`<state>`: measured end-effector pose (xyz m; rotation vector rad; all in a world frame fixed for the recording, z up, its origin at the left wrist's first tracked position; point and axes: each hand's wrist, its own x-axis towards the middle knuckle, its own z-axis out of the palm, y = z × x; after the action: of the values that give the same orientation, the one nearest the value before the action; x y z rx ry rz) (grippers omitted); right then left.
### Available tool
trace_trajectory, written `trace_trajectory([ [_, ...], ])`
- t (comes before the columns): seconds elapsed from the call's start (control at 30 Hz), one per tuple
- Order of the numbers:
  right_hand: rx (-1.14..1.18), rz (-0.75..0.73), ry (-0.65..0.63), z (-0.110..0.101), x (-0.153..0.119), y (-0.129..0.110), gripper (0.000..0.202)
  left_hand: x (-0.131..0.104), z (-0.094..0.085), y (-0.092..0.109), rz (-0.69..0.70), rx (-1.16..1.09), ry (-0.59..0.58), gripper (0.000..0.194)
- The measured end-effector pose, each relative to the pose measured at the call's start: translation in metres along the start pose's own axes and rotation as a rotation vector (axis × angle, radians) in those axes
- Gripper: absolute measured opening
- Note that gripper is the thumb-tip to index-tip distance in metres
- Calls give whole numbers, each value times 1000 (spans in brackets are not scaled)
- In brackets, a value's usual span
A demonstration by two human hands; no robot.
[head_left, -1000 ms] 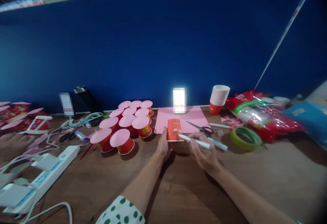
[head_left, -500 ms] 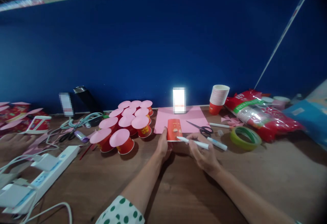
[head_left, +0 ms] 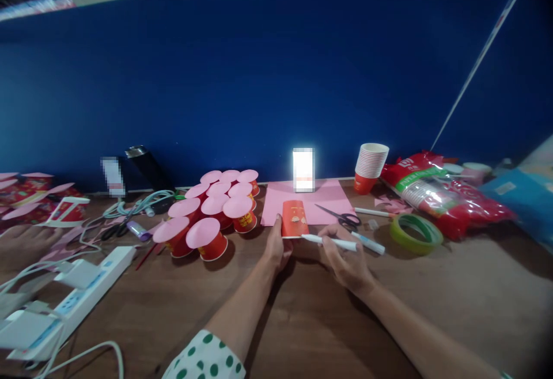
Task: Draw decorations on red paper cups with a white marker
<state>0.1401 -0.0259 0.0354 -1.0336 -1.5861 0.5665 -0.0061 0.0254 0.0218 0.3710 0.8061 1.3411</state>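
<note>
Red paper cup (head_left: 292, 226), white pen (head_left: 348, 245) at its rim.
Left hand (head_left: 275, 246) closed around cup's side; right hand (head_left: 344, 259) pinches pen, fingers curled.

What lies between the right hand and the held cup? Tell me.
In the head view, the pen in the right hand spans the gap to the held cup, its tip by the cup's near edge.

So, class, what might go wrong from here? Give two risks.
The slim white marker might slip and leave a stray mark: its tip is at the white lower edge of the tapered orange-red paper cup. The right hand could brush the dark-handled metal scissors lying close beyond it.
</note>
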Motion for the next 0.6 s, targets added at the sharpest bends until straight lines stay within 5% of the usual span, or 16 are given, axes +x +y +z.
trace_trajectory([
  [0.6,-40,-33,87,0,1,0,12,0,-2,1,-31,5,-76,41],
])
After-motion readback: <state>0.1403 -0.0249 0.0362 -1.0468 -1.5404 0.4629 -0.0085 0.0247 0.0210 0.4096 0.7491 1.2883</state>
